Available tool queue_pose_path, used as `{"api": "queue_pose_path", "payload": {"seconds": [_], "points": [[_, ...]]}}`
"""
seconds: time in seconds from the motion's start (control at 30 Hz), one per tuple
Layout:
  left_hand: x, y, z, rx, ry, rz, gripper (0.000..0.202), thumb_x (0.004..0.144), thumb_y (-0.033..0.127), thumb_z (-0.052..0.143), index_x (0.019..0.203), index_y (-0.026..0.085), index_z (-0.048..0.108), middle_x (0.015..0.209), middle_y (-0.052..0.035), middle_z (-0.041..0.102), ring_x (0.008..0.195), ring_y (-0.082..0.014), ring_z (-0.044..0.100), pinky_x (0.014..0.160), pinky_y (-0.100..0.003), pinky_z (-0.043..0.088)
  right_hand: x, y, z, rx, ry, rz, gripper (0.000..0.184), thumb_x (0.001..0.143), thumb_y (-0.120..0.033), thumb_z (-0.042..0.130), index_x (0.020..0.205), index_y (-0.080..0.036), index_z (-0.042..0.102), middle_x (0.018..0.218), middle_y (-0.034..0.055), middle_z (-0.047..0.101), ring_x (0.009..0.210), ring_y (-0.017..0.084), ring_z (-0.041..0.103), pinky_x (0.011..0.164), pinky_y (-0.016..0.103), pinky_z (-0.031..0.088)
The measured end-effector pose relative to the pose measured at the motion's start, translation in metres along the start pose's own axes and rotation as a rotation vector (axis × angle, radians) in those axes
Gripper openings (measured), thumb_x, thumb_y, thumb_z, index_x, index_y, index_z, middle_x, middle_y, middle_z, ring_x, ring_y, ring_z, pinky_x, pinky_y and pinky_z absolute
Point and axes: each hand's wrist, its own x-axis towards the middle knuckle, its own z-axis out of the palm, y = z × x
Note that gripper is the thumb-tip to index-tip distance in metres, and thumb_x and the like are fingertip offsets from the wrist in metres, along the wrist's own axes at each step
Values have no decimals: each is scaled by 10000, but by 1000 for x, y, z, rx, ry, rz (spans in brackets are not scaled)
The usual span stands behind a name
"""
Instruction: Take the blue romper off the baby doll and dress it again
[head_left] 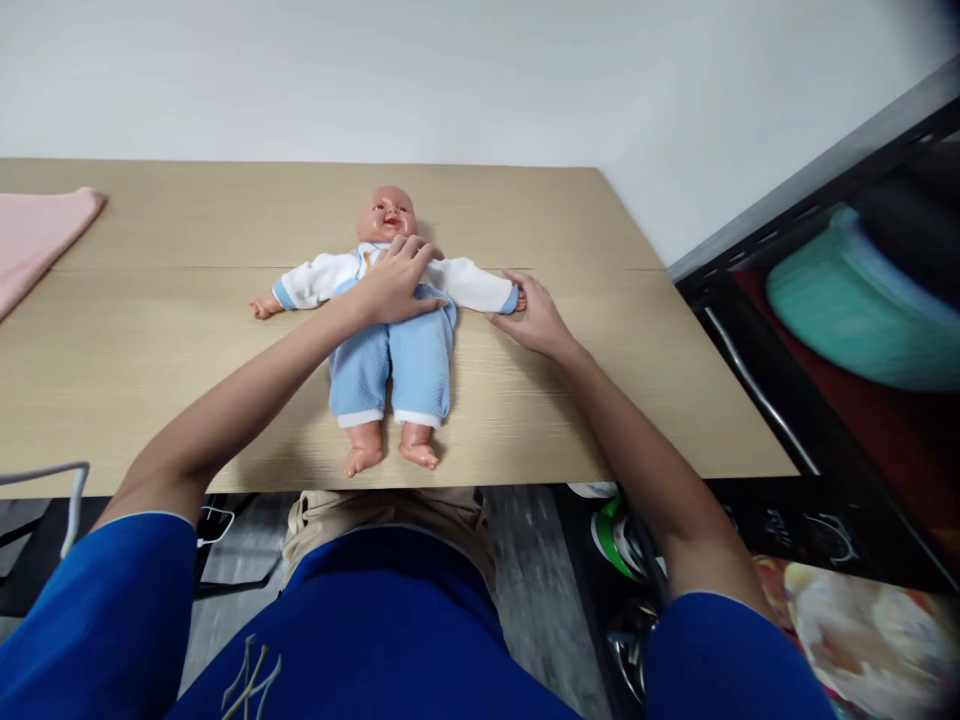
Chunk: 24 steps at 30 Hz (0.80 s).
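Note:
A baby doll (pixel 424 350) lies on its back on the wooden table (pixel 187 400), arms spread wide and feet towards me. It wears a white long-sleeved top with blue cuffs and light blue trousers. My left hand (pixel 397 280) rests over its chest, fingers bent towards the shoulder and thumb at the waist, holding the body. At the end of the outstretched sleeve, my right hand (pixel 536 315) has thumb and fingers around the blue cuff (pixel 510 299) and the doll's small hand. Parts of the chest are hidden under my left hand.
A pink cloth (pixel 45 235) lies at the table's far left. Right of the table stands a black rack (pixel 757 370) with a teal container (pixel 862 310) on it. A white wall (pixel 337 80) borders the table's back edge.

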Motion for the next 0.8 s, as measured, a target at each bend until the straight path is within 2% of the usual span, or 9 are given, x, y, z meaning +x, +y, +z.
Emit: {"api": "queue_pose_path", "payload": {"seconds": [0.07, 0.13, 0.23, 0.33, 0.43, 0.53, 0.67, 0.73, 0.8], "points": [[14, -11, 8, -3, -17, 12, 857, 898, 549, 892, 1570, 86, 628, 1589, -314, 612, 1546, -550, 521, 1351, -741, 379, 13, -1, 3, 25, 36, -12, 677, 767, -609, 945, 1275, -208, 749, 1371, 194, 816, 1311, 408, 734, 1250, 663, 553], [26, -17, 15, -18, -2, 28, 960, 840, 551, 939, 1615, 100, 597, 1612, -302, 609, 1539, -545, 521, 1355, -734, 375, 21, -11, 4, 81, 110, 3, 616, 747, -581, 975, 1194, -222, 750, 1257, 147, 835, 1205, 373, 770, 1182, 621, 617], [40, -20, 25, -49, 64, 32, 990, 765, 491, 982, 1614, 153, 603, 1610, -262, 632, 1493, -525, 555, 1326, -720, 406, 29, -40, 6, 232, 205, -3, 716, 753, -553, 1012, 1321, -229, 721, 1342, 132, 815, 1210, 339, 795, 1134, 557, 677], [47, -21, 28, -108, 111, 23, 757, 814, 472, 931, 1457, 147, 700, 1457, -241, 729, 1389, -498, 644, 1276, -683, 460, 35, -74, 11, 358, 208, -25, 847, 827, -579, 998, 1536, -292, 633, 1494, 127, 755, 1240, 315, 801, 1080, 514, 721], [46, -23, 24, -288, 178, 7, 567, 915, 494, 853, 1356, 157, 736, 1358, -207, 797, 1324, -443, 724, 1242, -604, 518, 35, -88, 22, 402, 176, -19, 835, 958, -611, 893, 1664, -340, 540, 1574, 133, 709, 1290, 299, 782, 1112, 513, 715], [37, -28, 15, -490, 307, -59, 580, 947, 574, 851, 1361, 186, 730, 1401, -171, 814, 1389, -417, 727, 1253, -574, 540, 28, -79, 39, 444, 144, 24, 736, 1022, -566, 780, 1667, -312, 534, 1637, 154, 688, 1376, 299, 743, 1209, 555, 663], [21, -39, 4, -640, 445, -190, 627, 971, 755, 815, 1243, 194, 750, 1363, -164, 825, 1421, -414, 723, 1275, -603, 546, 11, -68, 66, 571, -82, 125, 636, 941, -443, 749, 1542, -273, 628, 1607, 153, 740, 1398, 297, 741, 1227, 566, 643], [13, -43, 0, -695, 500, -228, 698, 963, 840, 790, 1244, 202, 751, 1416, -162, 816, 1453, -409, 716, 1296, -606, 543, 7, -76, 76, 636, -188, 134, 611, 897, -395, 743, 1488, -271, 648, 1570, 134, 770, 1383, 285, 754, 1218, 542, 653], [5, -45, -4, -738, 559, -267, 770, 946, 910, 765, 1268, 210, 747, 1459, -153, 811, 1463, -400, 719, 1301, -591, 554, 8, -90, 84, 680, -218, 117, 563, 886, -378, 731, 1434, -270, 658, 1532, 119, 789, 1354, 279, 771, 1205, 521, 665]]}}
